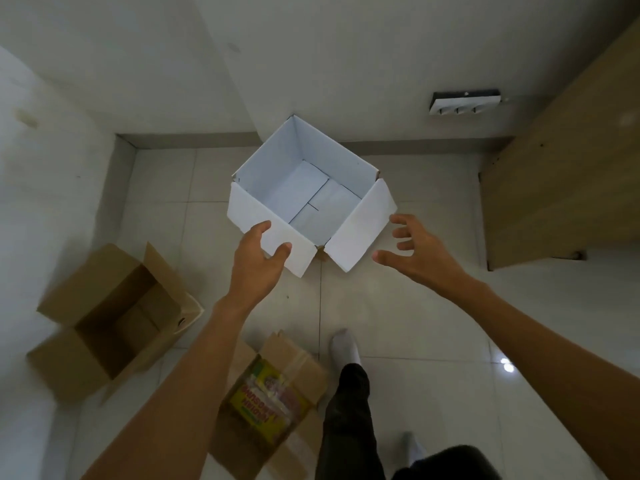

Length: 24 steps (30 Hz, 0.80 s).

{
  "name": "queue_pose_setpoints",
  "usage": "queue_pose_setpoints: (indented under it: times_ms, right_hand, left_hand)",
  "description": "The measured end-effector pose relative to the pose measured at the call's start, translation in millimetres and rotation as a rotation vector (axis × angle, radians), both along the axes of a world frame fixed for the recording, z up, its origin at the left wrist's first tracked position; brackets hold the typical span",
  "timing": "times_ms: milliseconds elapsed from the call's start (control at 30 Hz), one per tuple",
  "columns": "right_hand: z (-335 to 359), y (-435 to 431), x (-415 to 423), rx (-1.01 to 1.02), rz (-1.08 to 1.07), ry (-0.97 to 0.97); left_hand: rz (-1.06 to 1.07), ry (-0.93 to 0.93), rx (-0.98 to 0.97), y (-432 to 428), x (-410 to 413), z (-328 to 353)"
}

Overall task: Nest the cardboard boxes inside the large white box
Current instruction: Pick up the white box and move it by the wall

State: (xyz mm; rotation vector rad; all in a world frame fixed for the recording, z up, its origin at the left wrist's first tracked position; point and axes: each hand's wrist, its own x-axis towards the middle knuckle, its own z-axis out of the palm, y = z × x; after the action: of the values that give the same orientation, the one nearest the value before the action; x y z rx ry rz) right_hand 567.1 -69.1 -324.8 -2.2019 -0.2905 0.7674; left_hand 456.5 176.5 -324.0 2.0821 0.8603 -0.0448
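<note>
Pale floor tiles (398, 306) carry all items, below white walls. Head view: the large white box (304, 188) stands open on the floor in a wall corner, its inside bare. The left hand (258, 254) grips the near-left flap (273, 233), thumb on top. The right hand (412, 249) hovers just beside the near-right flap (360, 226), fingers spread, holding nothing. An open brown box (114, 320) sits at left; a printed brown box (270, 403) lies near the person's socked foot (344, 346).
</note>
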Motion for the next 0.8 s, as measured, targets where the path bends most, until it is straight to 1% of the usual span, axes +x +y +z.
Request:
queue_pose_setpoints:
  times_ms: [67,267,367,433,533,600,667,733,800]
  right_hand:
    - [-15.4,9.8,5.1,0.030,-0.023,0.035]
    - [-127.4,64.1,70.5,0.056,-0.075,0.130]
    - [-174.1,79.7,95.0,0.086,-0.160,0.166]
    - [-206.5,90.7,111.4,0.088,-0.216,0.150]
    - [-252.1,103.9,128.3,0.053,-0.300,0.077]
    - [-282.4,109.6,135.9,0.006,-0.379,0.054]
    - [-307.4,114.0,138.1,-0.077,-0.441,0.089]
    - [-326.0,117.1,138.4,-0.143,-0.507,0.156]
    - [-338.5,123.1,134.9,-0.195,-0.582,0.267]
  left_hand:
    - [-0.015,0.007,-0.001,9.8,8.1,-10.5]
    - [-0.004,0.066,0.034,60.0,82.7,-117.5]
    - [0.001,0.105,0.026,75.0,106.8,-162.9]
    - [0.023,0.113,0.032,88.5,122.8,-195.2]
    - [0.040,0.090,0.090,106.5,146.0,-241.5]
    - [0.094,0.084,0.134,116.9,158.2,-272.8]
    - [0.192,0.114,0.162,126.7,164.2,-301.4]
    - [0.291,0.182,0.144,135.8,172.2,-324.3]
    - [0.412,0.261,0.109,146.0,179.6,-340.2]
